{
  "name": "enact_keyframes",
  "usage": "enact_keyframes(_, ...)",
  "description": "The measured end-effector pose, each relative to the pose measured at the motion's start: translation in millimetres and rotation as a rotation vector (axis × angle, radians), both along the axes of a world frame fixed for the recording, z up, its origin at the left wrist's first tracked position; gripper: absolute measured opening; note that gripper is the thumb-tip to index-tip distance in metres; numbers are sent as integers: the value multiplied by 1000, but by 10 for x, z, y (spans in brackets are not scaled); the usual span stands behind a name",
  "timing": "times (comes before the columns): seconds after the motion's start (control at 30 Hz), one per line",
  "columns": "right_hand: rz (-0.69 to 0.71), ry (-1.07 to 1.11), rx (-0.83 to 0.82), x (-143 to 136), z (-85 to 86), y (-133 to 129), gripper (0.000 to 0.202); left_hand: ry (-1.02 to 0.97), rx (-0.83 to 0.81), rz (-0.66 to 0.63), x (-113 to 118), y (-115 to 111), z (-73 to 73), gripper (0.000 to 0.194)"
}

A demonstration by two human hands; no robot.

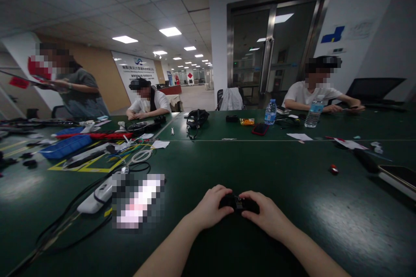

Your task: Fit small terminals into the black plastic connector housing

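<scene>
A small black object (239, 203) with faint pale marks at its middle lies between my two hands, low over the dark green table (240, 160). I cannot make out its kind. My left hand (215, 207) grips its left end, thumb on the near side and fingers on the far side. At the other end, my right hand (268, 214) holds it the same way. Both ends are partly hidden by my fingers. Left of my hands lies a lit, blurred-out screen (141, 203), beside a white power strip (101, 191) with black cables.
A blue tray (66, 147) and tangled cables (141, 156) cover the left side. Across the table are a black headset (196, 119), water bottles (270, 112) and a red-edged phone (260, 129). A small red object (333, 169) lies to the right. Two people sit opposite; another stands at left.
</scene>
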State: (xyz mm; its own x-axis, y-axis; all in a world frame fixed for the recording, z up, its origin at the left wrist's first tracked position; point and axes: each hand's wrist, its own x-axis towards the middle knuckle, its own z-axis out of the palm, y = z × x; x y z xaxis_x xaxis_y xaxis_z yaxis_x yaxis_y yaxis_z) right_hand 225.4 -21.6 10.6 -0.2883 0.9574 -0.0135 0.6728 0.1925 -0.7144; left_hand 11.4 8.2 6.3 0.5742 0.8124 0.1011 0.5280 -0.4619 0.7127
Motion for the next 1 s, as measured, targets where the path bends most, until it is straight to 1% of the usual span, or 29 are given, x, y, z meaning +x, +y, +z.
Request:
enact_keyframes(0.1,-6,5,-6,-6,7,-2,35,-21,-23,-4,-12,6,-10,54)
enact_keyframes(0.3,-1,25,27,-16,16,-2,34,-56,-16,-5,-12,36,-64,43)
enact_keyframes(0.4,-1,31,15,-9,1,2,32,-56,-6,-12,-17,30,-51,41)
enact_keyframes(0.57,7,20,43,-14,-34,8,29,-55,-14,-24,-24,15,-11,46)
enact_keyframes(0.73,26,20,66,-32,-16,2,28,-49,15,-15,-14,28,-47,40)
enact_keyframes(0.83,34,3,57,-43,5,0,23,-46,21,-12,-12,23,-44,41)
enact_keyframes(1.0,30,-16,63,-57,6,-3,21,-35,21,-27,-21,14,-15,45)
